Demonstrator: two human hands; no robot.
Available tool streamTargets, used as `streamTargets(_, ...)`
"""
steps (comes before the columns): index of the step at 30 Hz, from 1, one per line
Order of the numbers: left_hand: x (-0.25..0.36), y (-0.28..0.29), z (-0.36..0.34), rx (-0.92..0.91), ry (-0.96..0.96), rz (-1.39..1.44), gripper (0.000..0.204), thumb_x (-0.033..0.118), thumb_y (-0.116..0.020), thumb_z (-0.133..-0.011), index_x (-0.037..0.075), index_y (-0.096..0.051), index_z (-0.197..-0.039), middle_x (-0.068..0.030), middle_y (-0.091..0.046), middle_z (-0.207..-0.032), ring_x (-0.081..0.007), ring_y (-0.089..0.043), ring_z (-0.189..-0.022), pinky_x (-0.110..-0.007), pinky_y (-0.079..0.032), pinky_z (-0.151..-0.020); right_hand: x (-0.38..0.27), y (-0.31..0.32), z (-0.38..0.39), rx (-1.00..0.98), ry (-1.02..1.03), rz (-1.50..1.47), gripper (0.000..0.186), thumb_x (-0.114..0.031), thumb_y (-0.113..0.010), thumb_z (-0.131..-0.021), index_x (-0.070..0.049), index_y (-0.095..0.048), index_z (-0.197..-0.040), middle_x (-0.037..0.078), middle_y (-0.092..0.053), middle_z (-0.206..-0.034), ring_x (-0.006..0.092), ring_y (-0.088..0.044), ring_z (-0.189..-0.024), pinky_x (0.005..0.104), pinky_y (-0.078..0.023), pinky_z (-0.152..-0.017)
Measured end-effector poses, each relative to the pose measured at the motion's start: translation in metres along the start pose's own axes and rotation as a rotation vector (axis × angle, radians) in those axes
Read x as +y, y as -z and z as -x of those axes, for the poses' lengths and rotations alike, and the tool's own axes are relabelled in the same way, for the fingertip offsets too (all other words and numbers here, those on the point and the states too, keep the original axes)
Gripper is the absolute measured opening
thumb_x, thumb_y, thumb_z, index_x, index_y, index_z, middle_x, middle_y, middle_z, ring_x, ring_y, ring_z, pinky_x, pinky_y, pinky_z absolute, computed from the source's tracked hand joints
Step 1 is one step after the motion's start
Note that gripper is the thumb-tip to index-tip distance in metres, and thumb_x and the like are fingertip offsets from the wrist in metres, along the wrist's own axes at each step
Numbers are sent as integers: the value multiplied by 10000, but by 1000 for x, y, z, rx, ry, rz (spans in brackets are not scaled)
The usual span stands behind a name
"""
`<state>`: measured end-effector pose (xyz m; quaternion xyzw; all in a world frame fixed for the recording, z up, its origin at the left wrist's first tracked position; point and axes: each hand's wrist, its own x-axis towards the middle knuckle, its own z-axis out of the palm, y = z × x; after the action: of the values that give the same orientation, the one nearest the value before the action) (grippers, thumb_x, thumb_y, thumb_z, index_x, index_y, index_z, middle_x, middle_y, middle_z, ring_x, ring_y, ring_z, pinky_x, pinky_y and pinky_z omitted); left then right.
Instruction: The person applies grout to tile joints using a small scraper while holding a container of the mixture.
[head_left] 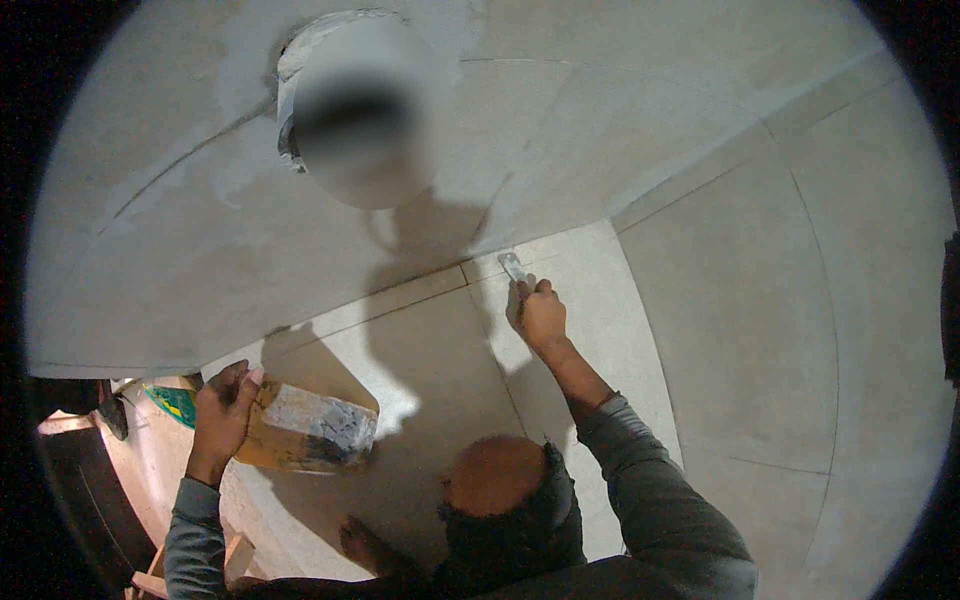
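My left hand (222,415) grips the edge of a yellowish plastic container (268,432), held tilted above the tiled floor. Pale grey, paste-like material (325,420) coats its inside or face. My right hand (543,318) reaches forward, fingers closed around a small putty knife (512,266). The knife's flat blade, smeared whitish, is at the seam where the floor meets the grey wall, just right of a tile joint. Whether the blade touches the wall or only the floor edge, I cannot tell.
A round hole (290,65) with a rough rim, partly blurred over, is in the grey wall (560,120). Another wall (740,330) rises at the right. My knee (497,475) is bent below. A green object (172,402) and wooden pieces (238,556) lie at the left.
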<state>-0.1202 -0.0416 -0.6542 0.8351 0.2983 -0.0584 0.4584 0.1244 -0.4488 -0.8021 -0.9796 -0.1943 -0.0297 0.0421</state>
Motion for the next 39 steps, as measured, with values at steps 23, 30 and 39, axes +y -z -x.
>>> streamTargets(23, -3, -4, -6, -29, -29, 14, 549, 345, -609, -913, -121, -540, -1196, -235, -623, -1135, -259, -593, -1068, -341, -438, -946, -17, -13, 0, -94, -4, 14, 195, -146, -536, -867, -47, -603, -1020, 191, -558, -994, 354, -618, -841, 443, -552, -668)
streamTargets(30, -6, -3, -3, 0, 2, -18, 563, 344, -622, -902, -129, -535, -1194, -228, -637, -1098, -234, -611, -1019, -325, -453, -916, -31, -11, 7, -197, -45, -31, 285, -94, -578, -802, -56, -603, -1083, 199, -538, -1058, 350, -609, -900, 430, -552, -721)
streamTargets(39, -1, -5, -2, 1, -23, 2, 556, 331, -620, -903, -138, -532, -1189, -236, -636, -1098, -246, -609, -1029, -324, -449, -918, -48, -19, 10, -232, -27, -22, 325, -82, -605, -775, -67, -587, -1098, 191, -547, -1027, 339, -618, -879, 409, -557, -696)
